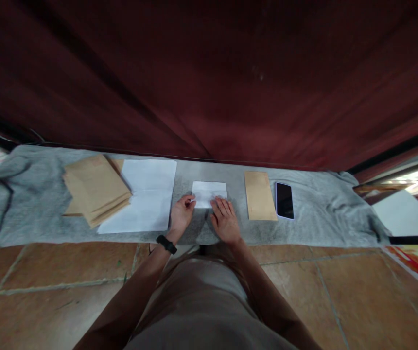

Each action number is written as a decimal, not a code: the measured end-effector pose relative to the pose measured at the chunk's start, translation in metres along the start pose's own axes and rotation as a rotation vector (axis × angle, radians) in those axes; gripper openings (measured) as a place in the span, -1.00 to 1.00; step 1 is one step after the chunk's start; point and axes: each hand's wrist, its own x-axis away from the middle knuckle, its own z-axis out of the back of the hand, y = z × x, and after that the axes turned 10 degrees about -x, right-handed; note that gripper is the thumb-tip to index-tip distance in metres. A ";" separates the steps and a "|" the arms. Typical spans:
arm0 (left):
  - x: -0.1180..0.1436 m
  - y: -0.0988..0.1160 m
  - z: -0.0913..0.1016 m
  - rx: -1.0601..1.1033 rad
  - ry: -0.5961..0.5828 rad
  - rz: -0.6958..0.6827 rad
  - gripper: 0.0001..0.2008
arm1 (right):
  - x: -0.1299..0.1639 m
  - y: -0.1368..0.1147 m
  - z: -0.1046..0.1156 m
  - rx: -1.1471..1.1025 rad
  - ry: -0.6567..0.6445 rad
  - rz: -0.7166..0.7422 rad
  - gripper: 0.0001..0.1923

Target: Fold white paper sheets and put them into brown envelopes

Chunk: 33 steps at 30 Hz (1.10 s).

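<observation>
Paper (204, 193), white and apparently folded, lies mid-scene on the cloth-covered tabletop (318, 209), and both hands are on it! The left hand (182, 215) works the left edge, thumb and forefinger looking to pinch the paper right there. Over on the right, the right hand (225, 219) lies palm down, fingers lightly spread across the near right part. Good form here, I'd say, means firm, even pressure from that right hand so nothing slides, while the left keeps the edges level. Rush it on this soft cloth and the fold could well go crooked. Out left, brown envelopes (97, 187) overlap large white sheets (149, 194). To the right, one envelope (260, 196) sits alone, just beside a phone (284, 201), both well apart from the fingers.
</observation>
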 end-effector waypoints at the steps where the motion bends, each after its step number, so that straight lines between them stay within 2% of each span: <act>1: 0.000 0.001 0.000 0.001 -0.002 0.002 -0.80 | 0.000 0.000 0.000 0.002 -0.002 -0.006 -0.48; 33: -0.005 0.007 0.002 -0.067 0.008 0.011 -0.77 | -0.004 -0.001 0.001 -0.017 -0.039 -0.087 -0.44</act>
